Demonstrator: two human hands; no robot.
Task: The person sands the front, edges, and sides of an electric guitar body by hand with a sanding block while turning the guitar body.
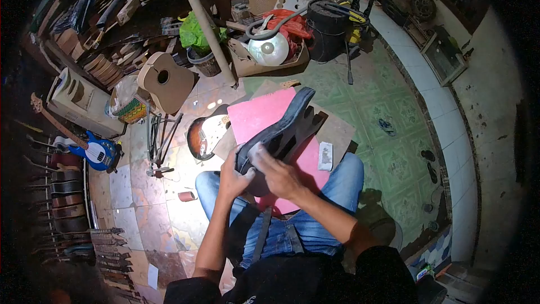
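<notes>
A black electric guitar body (291,117) stands tilted on its edge over my lap, its curved rim facing up. At its near end, my left hand (232,179) is closed around the edge. My right hand (279,177) presses a small pale piece (257,155), perhaps sandpaper or cloth, against the rim; its exact kind is unclear. Beneath the body lies a pink sheet (253,114) on a brown board (339,130). A white rectangular block (325,156) with a grey smudge rests right of the body.
A sunburst guitar body (198,138) lies to the left near a metal stand (156,141). Farther left are a blue bass (99,152) and an unfinished acoustic guitar body (169,81). A reddish roll (187,196) lies on the floor. Ahead stands a black bucket (324,36).
</notes>
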